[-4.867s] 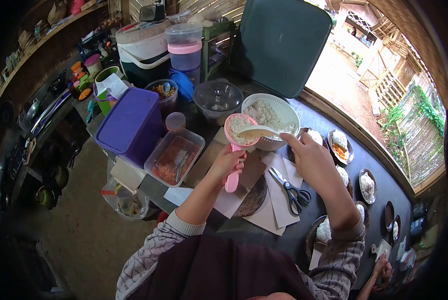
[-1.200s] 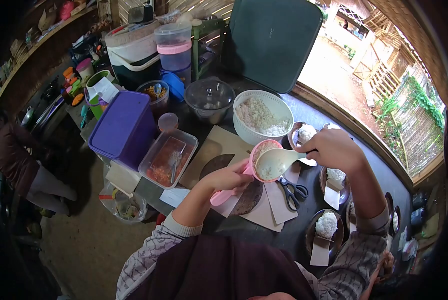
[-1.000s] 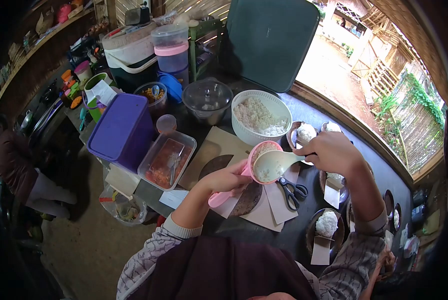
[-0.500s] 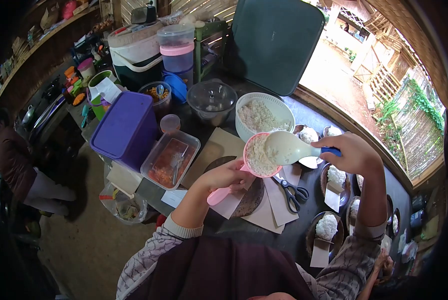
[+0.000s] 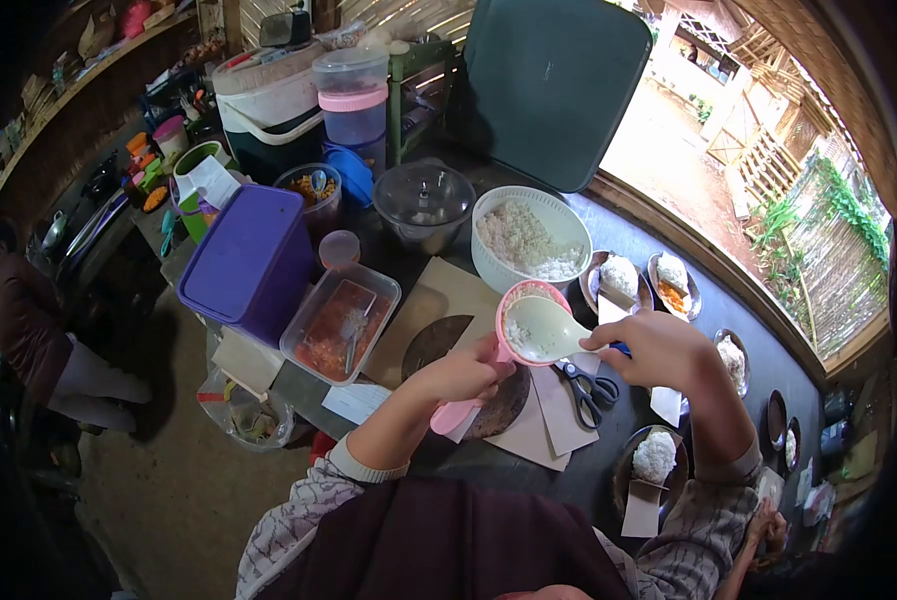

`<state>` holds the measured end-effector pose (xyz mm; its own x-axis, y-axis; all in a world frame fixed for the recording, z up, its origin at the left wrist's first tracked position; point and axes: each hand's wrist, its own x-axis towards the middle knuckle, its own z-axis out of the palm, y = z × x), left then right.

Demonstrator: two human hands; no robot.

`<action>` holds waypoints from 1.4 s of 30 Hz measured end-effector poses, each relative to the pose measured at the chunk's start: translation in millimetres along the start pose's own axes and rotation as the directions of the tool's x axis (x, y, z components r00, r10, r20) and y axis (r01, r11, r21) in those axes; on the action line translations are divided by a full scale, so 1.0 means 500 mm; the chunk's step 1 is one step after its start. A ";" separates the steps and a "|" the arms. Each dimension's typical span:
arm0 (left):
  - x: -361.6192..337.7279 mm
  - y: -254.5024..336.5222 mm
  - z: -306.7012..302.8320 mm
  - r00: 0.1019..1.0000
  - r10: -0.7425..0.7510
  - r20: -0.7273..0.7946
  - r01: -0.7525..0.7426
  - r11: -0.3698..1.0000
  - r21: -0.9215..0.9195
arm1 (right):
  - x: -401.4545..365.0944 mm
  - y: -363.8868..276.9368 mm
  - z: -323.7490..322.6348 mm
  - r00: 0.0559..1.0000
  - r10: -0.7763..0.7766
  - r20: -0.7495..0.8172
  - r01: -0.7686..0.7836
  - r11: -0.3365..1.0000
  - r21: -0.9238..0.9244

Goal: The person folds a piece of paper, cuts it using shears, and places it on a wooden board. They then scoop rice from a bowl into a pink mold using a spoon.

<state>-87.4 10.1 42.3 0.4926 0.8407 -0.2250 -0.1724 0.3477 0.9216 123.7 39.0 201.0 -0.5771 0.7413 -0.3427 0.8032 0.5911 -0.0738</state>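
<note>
Fingers wrapped round its handle, my left hand [image 5: 468,375] holds a pink ladle-like scoop [image 5: 506,350]. My right hand [image 5: 648,348] grips a whitish rice paddle [image 5: 543,328] with a blue handle. The paddle's blade lies over the mouth of the pink scoop and hides most of the rice in it. Just behind them stands a white basket [image 5: 481,235] with rice inside. Black-handled scissors [image 5: 590,390] lie below the paddle, beside brown paper sheets [image 5: 528,435]. Plates with moulded rice [image 5: 654,457] and paper strips stand to the right.
A purple box [image 5: 243,255], a clear tub of red food [image 5: 318,345] and a clear bowl [image 5: 424,200] stand at the left and back. A large dark green lid [image 5: 558,90] leans behind. Another person [image 5: 28,320] stands at far left; another person's hands [image 5: 763,525] show lower right.
The paddle has tilted down over the pink scoop, and my right hand has moved left and down. My left hand and the scoop have shifted slightly right and down.
</note>
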 end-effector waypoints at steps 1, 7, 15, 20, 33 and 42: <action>-0.001 -0.003 0.001 1.000 0.000 -0.004 0.000 1.000 0.026 | 0.003 0.002 0.004 1.000 -0.009 0.007 0.008 0.999 0.044; -0.004 -0.010 0.009 0.996 0.029 -0.089 -0.029 1.000 0.005 | 0.022 0.018 0.022 0.997 -0.073 0.021 0.070 0.987 0.147; 0.009 0.021 -0.016 0.998 0.054 -0.010 -0.055 0.994 -0.094 | 0.013 0.016 0.048 0.999 -0.018 -0.051 0.027 0.983 0.183; 0.019 0.014 -0.026 0.999 0.019 0.036 -0.009 0.962 -0.274 | 0.007 0.043 0.062 0.996 -0.029 -0.088 0.059 0.932 0.358; 0.064 -0.042 -0.070 0.989 0.107 -0.097 -0.140 0.885 -0.443 | 0.028 -0.033 0.120 0.989 -0.050 -0.142 0.075 0.981 0.180; 0.048 0.018 -0.034 0.964 0.165 -0.207 -0.243 0.862 -0.446 | 0.040 -0.073 0.143 0.987 -0.092 -0.129 0.100 0.993 0.057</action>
<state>-91.6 40.7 40.0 0.2699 0.9540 -0.1307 -0.6484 0.2804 0.7078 93.4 9.4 129.8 -0.6630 0.7184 -0.2108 0.7484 0.6434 -0.1613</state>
